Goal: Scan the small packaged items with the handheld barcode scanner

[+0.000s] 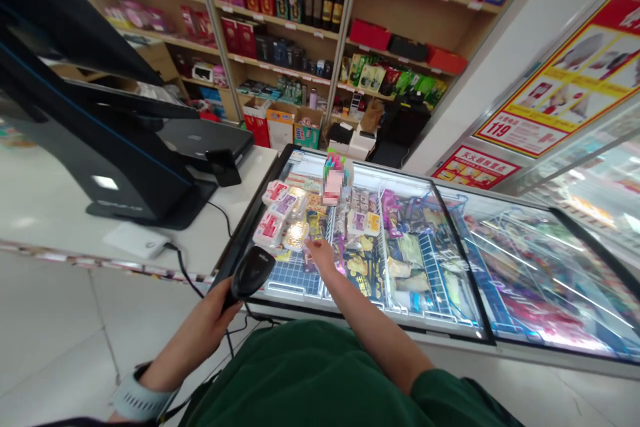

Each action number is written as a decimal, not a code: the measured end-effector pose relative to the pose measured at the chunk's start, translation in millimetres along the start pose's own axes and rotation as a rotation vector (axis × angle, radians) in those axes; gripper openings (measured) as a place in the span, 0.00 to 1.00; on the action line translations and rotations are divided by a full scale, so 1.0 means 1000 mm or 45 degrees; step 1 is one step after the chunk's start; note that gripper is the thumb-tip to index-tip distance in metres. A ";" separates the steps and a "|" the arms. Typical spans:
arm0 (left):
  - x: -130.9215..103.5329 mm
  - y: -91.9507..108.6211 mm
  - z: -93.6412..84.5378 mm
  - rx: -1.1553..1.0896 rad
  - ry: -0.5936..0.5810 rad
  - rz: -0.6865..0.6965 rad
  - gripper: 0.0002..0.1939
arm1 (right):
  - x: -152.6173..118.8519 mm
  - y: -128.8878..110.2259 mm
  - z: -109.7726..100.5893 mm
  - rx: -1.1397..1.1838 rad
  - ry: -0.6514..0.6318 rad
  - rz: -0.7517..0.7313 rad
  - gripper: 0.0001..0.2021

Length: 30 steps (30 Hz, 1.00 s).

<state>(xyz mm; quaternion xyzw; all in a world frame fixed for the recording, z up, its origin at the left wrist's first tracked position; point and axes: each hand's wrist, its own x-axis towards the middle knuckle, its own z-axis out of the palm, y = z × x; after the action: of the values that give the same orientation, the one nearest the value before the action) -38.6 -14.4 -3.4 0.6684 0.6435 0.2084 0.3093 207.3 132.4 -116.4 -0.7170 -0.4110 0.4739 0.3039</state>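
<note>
A black handheld barcode scanner is gripped by its handle in my left hand, its head pointing towards the freezer. My right hand reaches over the freezer's glass top, fingers closed at the right edge of a clear plastic food box with yellowish contents. Left of that box lies a white food box with a red label. Behind them sit a purple-labelled box and another red-labelled box. A tub of colourful items, partly blurred out, stands farther back on the glass.
Below the glass, the chest freezer holds bagged goods in wire baskets. On the left, a counter bears a black monitor stand, a small card-reader-like device and a white box with a cable. Shelves stand behind.
</note>
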 end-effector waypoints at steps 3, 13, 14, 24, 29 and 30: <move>-0.006 -0.004 -0.001 -0.009 0.016 -0.042 0.24 | 0.000 -0.002 0.010 -0.142 -0.025 0.013 0.21; -0.003 -0.001 0.001 -0.026 0.026 -0.017 0.21 | -0.002 -0.007 0.017 0.030 -0.209 0.175 0.11; -0.003 0.000 0.000 -0.025 0.020 -0.011 0.21 | -0.002 -0.007 0.015 0.036 -0.206 0.178 0.11; 0.006 0.005 0.004 0.028 0.029 0.033 0.22 | -0.018 -0.014 0.010 -0.505 0.240 -0.300 0.32; 0.006 0.004 0.007 0.007 0.010 0.055 0.22 | -0.023 -0.023 0.026 -0.628 0.301 -0.405 0.47; 0.005 0.004 0.008 0.004 0.010 0.048 0.22 | -0.023 -0.023 0.029 -0.649 0.297 -0.412 0.47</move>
<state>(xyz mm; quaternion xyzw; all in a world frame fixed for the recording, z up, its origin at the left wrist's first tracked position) -29.9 -10.2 -6.8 0.6800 0.6325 0.2158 0.3016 169.0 124.9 -98.0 -0.7449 -0.5874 0.2159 0.2312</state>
